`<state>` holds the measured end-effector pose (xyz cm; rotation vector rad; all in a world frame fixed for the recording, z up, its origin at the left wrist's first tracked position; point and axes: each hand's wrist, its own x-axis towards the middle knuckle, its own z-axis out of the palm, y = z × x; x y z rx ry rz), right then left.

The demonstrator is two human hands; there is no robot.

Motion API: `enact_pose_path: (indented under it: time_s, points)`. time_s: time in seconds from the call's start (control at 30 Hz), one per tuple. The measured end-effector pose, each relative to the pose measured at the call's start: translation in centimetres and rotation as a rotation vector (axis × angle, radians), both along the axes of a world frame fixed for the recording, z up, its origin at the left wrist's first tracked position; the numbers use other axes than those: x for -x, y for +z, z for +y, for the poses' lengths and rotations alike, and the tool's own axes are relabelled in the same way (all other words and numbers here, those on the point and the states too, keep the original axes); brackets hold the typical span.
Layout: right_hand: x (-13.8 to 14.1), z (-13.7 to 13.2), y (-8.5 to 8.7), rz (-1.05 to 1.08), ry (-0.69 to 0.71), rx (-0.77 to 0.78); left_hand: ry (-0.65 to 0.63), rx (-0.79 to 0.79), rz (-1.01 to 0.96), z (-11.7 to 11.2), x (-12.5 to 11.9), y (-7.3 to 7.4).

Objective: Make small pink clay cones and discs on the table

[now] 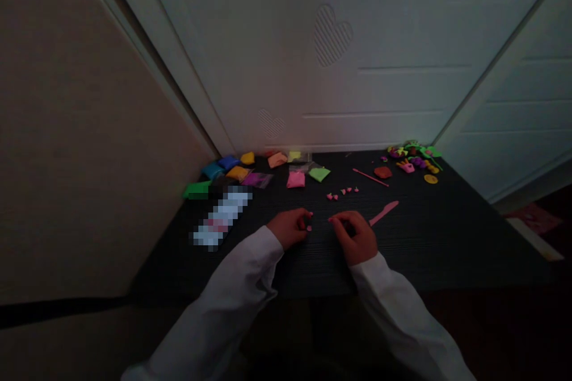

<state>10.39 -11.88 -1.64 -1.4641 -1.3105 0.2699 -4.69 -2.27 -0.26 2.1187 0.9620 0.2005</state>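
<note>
Left hand (290, 229): fingers curling above the dark tabletop (429, 244); one pink speck (311, 214) is showing at the fingertips, another pink bit (308, 228) just below. I cannot tell whether thumb and forefinger are clamping either.

Right hand (355, 238): thumb and forefinger coming together on a small pink clay bit (331, 219), apart from the left fingertips; the tip grip is probably sparing a soft shape from flattening.

Small pink pieces (329, 196): lying in a loose row just beyond the right fingertips, spaced, I am judging, to avoid sticking.

Pink plastic knife (385, 212): resting beside the right fingers, handle end toward them, presumably for easy reach. Pink rod tool (370, 177): lying farther beyond, near a red clay lump (383, 172).

Pink clay packet (295, 179) and light-green clay packet (319, 174): sitting beyond the fingers, other colours spreading leftward, seemingly leaving working room.

Colourful clay figures (419, 162): clustering far right of the fingers, likely set aside.

Writing: I am reading none; pixelation is masking the pale rectangular item (223, 217) left of the left fingers, and no brand is showing legibly.
</note>
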Motion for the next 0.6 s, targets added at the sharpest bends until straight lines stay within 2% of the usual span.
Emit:
enact_pose_path:
  time_s: [0.1,0.2,0.3,0.4,0.47,0.6]
  points:
    - [0.0,0.3,-0.5,0.045,-0.018,-0.002,0.065,-0.058,0.015,0.6,0.9,0.2]
    - [0.0,0.8,-1.0,0.121,-0.013,0.063,0.153,-0.091,-0.037,1.2,1.3,0.4]
    - [-0.4,2.0,-1.0,0.203,0.016,0.142,0.099,0.060,-0.196,1.5,0.5,0.8]
    - [-0.9,3.9,-0.3,0.195,0.052,0.124,0.064,0.183,-0.359,1.9,-0.8,1.3]
    - [-1.2,5.6,0.4,0.167,0.064,0.080,0.095,0.140,-0.429,2.4,-1.5,1.5]
    - [-1.0,8.5,1.0,0.152,0.045,-0.006,0.252,-0.090,-0.527,3.7,-2.0,1.0]
